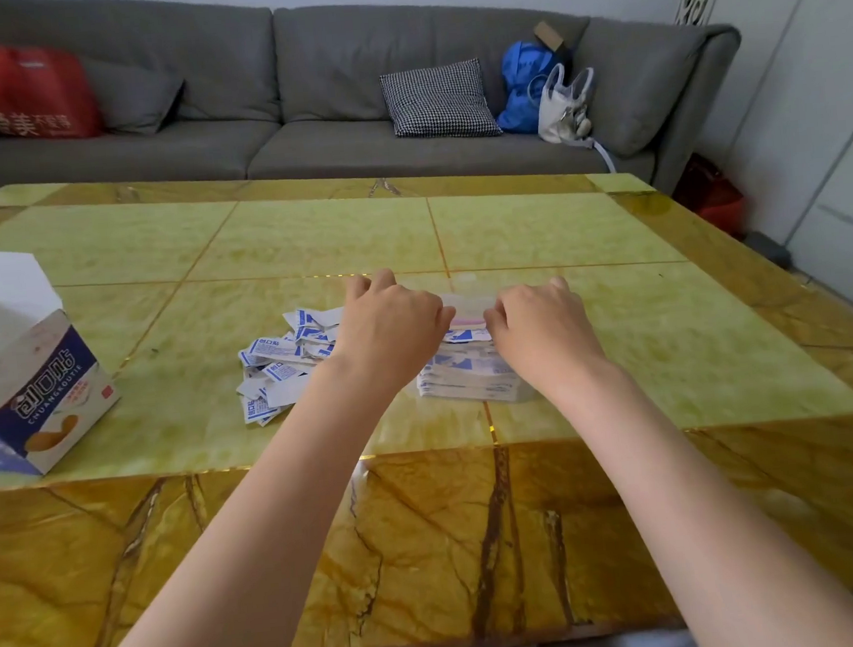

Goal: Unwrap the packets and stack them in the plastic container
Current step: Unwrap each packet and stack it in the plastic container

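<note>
You are holding a pale strip with a pink edge between your two hands, just above the stack of packets lying mid-table, a little toward you. Your left hand is pinching the strip's left end with curled fingers, knuckles up; your right hand is pinching the right end the same way. A clear plastic container is showing faintly just beyond the strip, too washed out to trace its rim. Torn blue-and-white wrappers are lying in a loose heap just left of your left wrist, touching one another. Further left, an opened cardboard box is sitting tilted near the table edge, flap standing up. The green and amber marble table is carrying all of it. Beyond, a grey sofa is holding a checked cushion, a red bag, a blue bag and a white bag.
</note>
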Available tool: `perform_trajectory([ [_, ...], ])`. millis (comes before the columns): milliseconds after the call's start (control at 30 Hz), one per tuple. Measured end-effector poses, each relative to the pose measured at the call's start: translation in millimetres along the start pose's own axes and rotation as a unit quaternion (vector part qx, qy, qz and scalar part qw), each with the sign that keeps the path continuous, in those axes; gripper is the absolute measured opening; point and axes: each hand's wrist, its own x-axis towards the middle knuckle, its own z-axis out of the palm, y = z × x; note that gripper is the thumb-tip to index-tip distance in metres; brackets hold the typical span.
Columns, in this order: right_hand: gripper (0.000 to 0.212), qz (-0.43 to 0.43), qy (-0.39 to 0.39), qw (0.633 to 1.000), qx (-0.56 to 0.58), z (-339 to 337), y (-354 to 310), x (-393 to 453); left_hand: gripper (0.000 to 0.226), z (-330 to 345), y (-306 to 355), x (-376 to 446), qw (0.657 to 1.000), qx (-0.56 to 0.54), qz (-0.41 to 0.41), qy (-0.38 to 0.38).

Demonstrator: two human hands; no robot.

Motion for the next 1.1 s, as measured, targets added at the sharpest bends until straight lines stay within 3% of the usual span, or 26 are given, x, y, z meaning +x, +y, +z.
perform_trajectory([
  [700, 0.034, -0.024, 0.0, 1.0, -0.005, -4.2, 0.9, -2.2, 0.05, -3.0, -0.1, 0.8, 1.0, 0.004, 0.012, -0.025],
  [1100, 0.025, -0.009, -0.008, 1.0, -0.007, -5.8, -3.3, -2.2, 0.049, -0.5, 1.1, 2.1, 1.0, 0.005, 0.02, -0.014],
])
